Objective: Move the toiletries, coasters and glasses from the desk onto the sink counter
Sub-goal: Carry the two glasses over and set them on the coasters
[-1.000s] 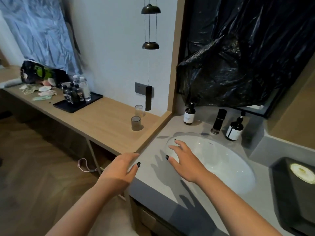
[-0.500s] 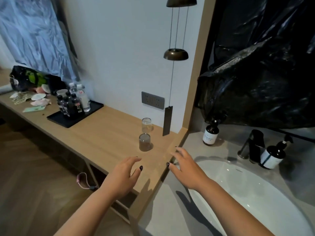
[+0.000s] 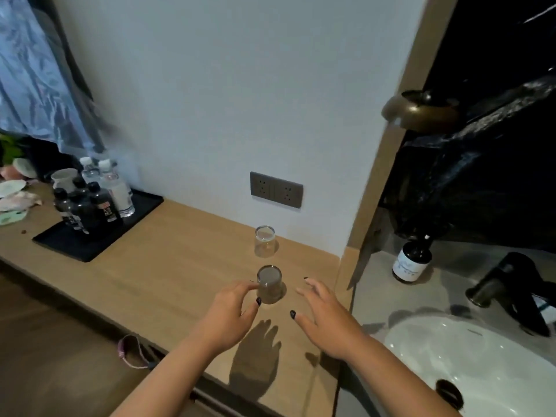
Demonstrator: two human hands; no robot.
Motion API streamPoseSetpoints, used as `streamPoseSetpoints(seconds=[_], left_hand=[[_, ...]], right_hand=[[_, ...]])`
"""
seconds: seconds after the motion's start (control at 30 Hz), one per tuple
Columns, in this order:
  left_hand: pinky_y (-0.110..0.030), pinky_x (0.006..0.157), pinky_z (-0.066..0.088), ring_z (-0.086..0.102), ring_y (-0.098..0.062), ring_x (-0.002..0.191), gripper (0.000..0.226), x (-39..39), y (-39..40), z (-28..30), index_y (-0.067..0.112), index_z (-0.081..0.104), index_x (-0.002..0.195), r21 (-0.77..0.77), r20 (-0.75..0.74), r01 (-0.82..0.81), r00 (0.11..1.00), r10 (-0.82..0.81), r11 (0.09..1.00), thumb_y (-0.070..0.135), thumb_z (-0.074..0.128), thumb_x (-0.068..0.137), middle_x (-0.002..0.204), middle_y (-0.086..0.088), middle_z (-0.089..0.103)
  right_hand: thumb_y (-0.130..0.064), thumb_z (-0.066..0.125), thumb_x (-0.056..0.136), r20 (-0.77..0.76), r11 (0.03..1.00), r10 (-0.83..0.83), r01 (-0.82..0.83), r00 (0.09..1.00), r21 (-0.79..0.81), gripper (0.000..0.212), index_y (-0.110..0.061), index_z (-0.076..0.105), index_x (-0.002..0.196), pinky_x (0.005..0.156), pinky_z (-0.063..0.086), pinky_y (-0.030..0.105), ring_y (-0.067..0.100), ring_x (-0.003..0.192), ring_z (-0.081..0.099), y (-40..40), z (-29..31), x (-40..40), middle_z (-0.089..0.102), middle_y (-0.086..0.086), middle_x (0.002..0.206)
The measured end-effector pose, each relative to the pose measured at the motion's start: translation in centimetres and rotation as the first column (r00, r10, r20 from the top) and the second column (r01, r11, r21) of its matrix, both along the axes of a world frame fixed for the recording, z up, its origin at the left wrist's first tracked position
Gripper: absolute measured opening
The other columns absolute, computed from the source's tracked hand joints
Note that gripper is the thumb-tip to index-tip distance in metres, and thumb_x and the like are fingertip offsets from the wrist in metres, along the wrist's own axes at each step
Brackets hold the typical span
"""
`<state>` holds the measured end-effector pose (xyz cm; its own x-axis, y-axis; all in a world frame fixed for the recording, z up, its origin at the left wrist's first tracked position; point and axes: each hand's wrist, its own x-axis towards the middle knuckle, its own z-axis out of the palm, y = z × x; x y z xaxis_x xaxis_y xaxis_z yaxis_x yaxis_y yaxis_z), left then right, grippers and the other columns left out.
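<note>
The near glass (image 3: 269, 285) stands upright on the wooden desk (image 3: 168, 266), its top looking grey and cloudy, and the left hand (image 3: 231, 314) is right at it. The left fingertips (image 3: 251, 286) reach the glass's left side and the thumb, with its dark nail, sits low against the front of it; the fingers are curved around it, though whether they grip or only touch is hard to say. Just beyond those fingertips, nearer the wall, the second glass (image 3: 265, 241) stands clear and upright, apart from the first and from both hands.

On the other side of the near glass, the right hand (image 3: 326, 319) hovers with fingers spread and nearly straight, holding nothing, a gap showing between its fingertips (image 3: 310, 285) and the glass. Both hands throw a shadow on the wood beneath them.

Past the right hand's fingers, across the wooden divider, lies the grey sink counter (image 3: 373, 308). A dark bottle with a white label (image 3: 411, 261) stands there near the back, with the black tap (image 3: 508, 291) further right and the white basin (image 3: 469, 365) below it.

Far off beyond the left fingers, a black tray (image 3: 90, 233) carries dark bottles and clear water bottles (image 3: 115, 188). A grey wall socket (image 3: 276, 189) sits above the two glasses.
</note>
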<state>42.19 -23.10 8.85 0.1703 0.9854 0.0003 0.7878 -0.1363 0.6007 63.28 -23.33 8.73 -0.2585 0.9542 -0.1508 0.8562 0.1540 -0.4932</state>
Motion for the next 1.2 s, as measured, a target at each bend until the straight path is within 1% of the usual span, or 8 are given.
streamPoseSetpoints(seconds=[0.27, 0.43, 0.63, 0.77, 0.87, 0.93, 1.1, 1.2], left_hand=[[-0.015, 0.100, 0.029, 0.053, -0.015, 0.124, 0.035, -6.6, 9.2, -3.4, 0.017, 0.059, 0.125, -0.022, 0.007, 0.216, 0.976, -0.216, 0.976, 0.016, 0.058, 0.091, 0.131, 0.002, 0.059], [-0.006, 0.090, 0.027, 0.061, -0.020, 0.107, 0.034, -11.1, 12.6, -4.0, 0.017, 0.060, 0.124, -0.029, 0.005, 0.265, 0.964, -0.265, 0.964, 0.012, 0.059, 0.090, 0.130, 0.004, 0.059], [0.008, 0.091, 0.016, 0.055, -0.012, 0.118, 0.034, -14.4, 14.7, -4.3, 0.014, 0.062, 0.122, -0.043, 0.033, 0.291, 0.956, -0.290, 0.956, 0.008, 0.060, 0.088, 0.128, 0.002, 0.060], [0.000, 0.095, 0.022, 0.052, -0.010, 0.122, 0.035, -14.9, 15.7, -4.9, 0.018, 0.059, 0.125, -0.042, 0.056, 0.277, 0.960, -0.275, 0.960, 0.014, 0.059, 0.090, 0.130, 0.007, 0.058], [-0.009, 0.096, 0.032, 0.052, -0.008, 0.120, 0.040, -15.1, 16.4, -5.2, 0.020, 0.055, 0.130, -0.068, 0.083, 0.246, 0.967, -0.240, 0.967, 0.018, 0.058, 0.090, 0.130, 0.006, 0.057], [-0.016, 0.098, 0.037, 0.051, -0.005, 0.119, 0.044, -15.3, 16.9, -5.2, 0.021, 0.050, 0.134, -0.104, 0.099, 0.225, 0.971, -0.215, 0.969, 0.022, 0.058, 0.091, 0.132, 0.006, 0.056], [-0.016, 0.100, 0.035, 0.048, -0.002, 0.121, 0.057, -14.5, 17.6, -4.3, 0.022, 0.041, 0.140, -0.178, 0.128, 0.223, 0.971, -0.202, 0.958, 0.027, 0.062, 0.087, 0.137, 0.007, 0.051], [-0.019, 0.106, 0.033, 0.041, -0.003, 0.129, 0.087, -12.9, 17.5, -4.0, 0.024, 0.021, 0.149, -0.295, 0.226, 0.243, 0.957, -0.180, 0.924, 0.033, 0.072, 0.079, 0.144, 0.007, 0.042]], right_hand=[[-0.036, 0.047, 0.094, -0.009, 0.964, -0.255, 0.253, 0.967, -0.084, 0.059, -0.024, 0.026, 0.148, 0.116, 0.022, 0.032, 0.016, 0.145, 0.015, 6.3, -4.8, -6.8, 0.011, -0.006, 0.158], [-0.031, 0.051, 0.093, -0.001, 0.922, -0.380, 0.379, 0.925, -0.081, 0.067, -0.013, 0.019, 0.149, 0.115, 0.021, 0.031, 0.020, 0.145, 0.015, 10.5, -6.5, -10.3, 0.014, 0.002, 0.157], [-0.031, 0.059, 0.087, 0.073, 0.892, -0.421, 0.427, 0.904, -0.149, 0.072, -0.013, 0.025, 0.147, 0.113, 0.028, 0.037, 0.027, 0.140, 0.024, 13.6, -8.4, -12.5, 0.023, 0.007, 0.152], [-0.028, 0.057, 0.085, 0.190, 0.907, -0.375, 0.402, 0.907, -0.129, 0.064, -0.018, 0.031, 0.143, 0.104, 0.039, 0.039, 0.030, 0.130, 0.033, 14.4, -9.4, -13.2, 0.032, 0.004, 0.146], [-0.030, 0.060, 0.081, 0.192, 0.901, -0.396, 0.421, 0.898, -0.109, 0.060, -0.022, 0.040, 0.137, 0.096, 0.045, 0.036, 0.027, 0.124, 0.039, 14.8, -9.2, -13.0, 0.040, 0.001, 0.137], [-0.031, 0.064, 0.076, 0.162, 0.891, -0.419, 0.439, 0.893, -0.114, 0.058, -0.021, 0.047, 0.131, 0.095, 0.046, 0.036, 0.026, 0.122, 0.044, 15.2, -8.6, -12.9, 0.046, 0.001, 0.132], [-0.029, 0.075, 0.070, -0.012, 0.850, -0.514, 0.507, 0.858, -0.146, 0.055, -0.023, 0.058, 0.122, 0.093, 0.048, 0.031, 0.020, 0.112, 0.054, 16.2, -5.7, -12.8, 0.057, -0.001, 0.121], [-0.031, 0.078, 0.069, -0.114, 0.859, -0.500, 0.475, 0.858, -0.192, 0.052, -0.024, 0.060, 0.117, 0.088, 0.050, 0.029, 0.014, 0.103, 0.056, 17.1, -2.6, -13.1, 0.060, -0.005, 0.111]])
